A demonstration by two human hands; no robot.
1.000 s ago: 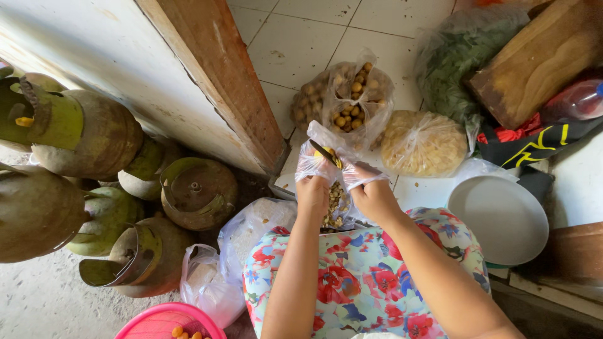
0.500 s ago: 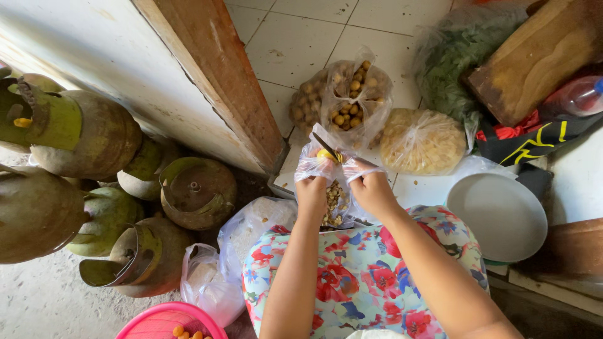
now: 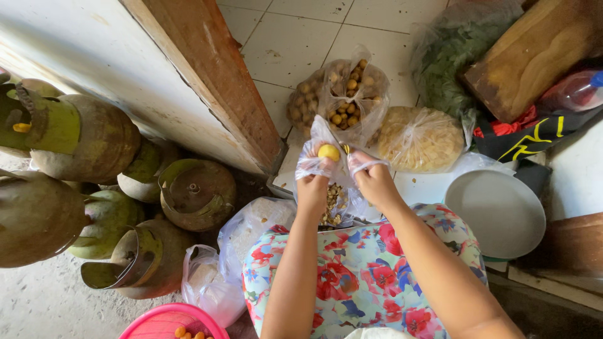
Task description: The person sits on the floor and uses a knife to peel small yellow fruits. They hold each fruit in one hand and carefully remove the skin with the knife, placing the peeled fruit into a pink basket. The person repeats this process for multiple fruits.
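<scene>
My left hand [image 3: 314,172], in a thin clear plastic glove, holds a small round yellow fruit [image 3: 328,152] at its fingertips. My right hand [image 3: 372,176], gloved the same way, is closed on a small knife whose tip [image 3: 346,149] touches the fruit's right side. Both hands hover over a clear bag of brownish peelings [image 3: 333,204] resting at the edge of my floral-clothed lap [image 3: 364,276].
Clear bags of small yellow-brown fruits [image 3: 345,100] and pale shreds [image 3: 419,138] lie on the tiled floor, with a bag of greens [image 3: 452,56] beyond. A white plate [image 3: 499,213] is right. Several green gas cylinders [image 3: 81,169] stand left by a wooden post [image 3: 213,88]. A pink basin [image 3: 169,323] is below.
The fruit between my hands now shows as a clean yellow ball; my hands have shifted slightly while working the knife around it.
</scene>
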